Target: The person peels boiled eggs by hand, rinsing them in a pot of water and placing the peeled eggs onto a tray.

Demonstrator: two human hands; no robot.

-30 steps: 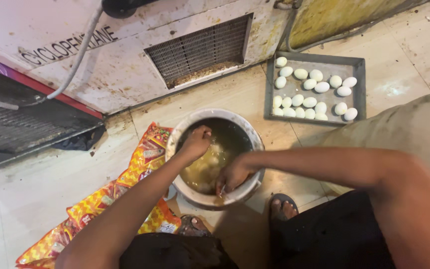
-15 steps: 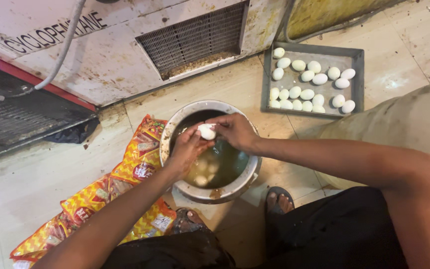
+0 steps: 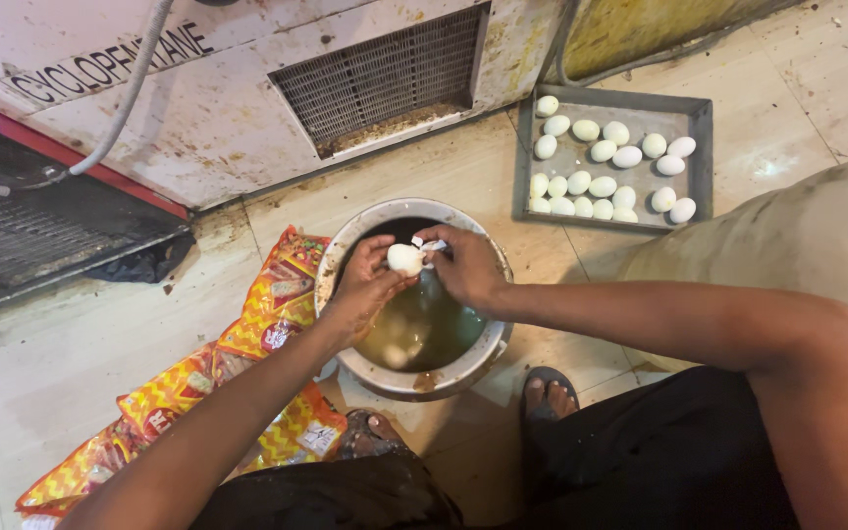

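Held over the metal bowl (image 3: pixel 345 257) of murky water: boiled egg (image 3: pixel 405 259), left hand (image 3: pixel 365 290) fingers cupping it, right hand (image 3: pixel 463 267) fingers pinching shell. Likely wet, slippery, soft; best cradled underneath.

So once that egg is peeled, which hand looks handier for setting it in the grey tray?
Probably the right hand: the tray lies on that side. However, the left hand cups the egg over the bowl, while the right picks at its shell, so a handover would likely come first.
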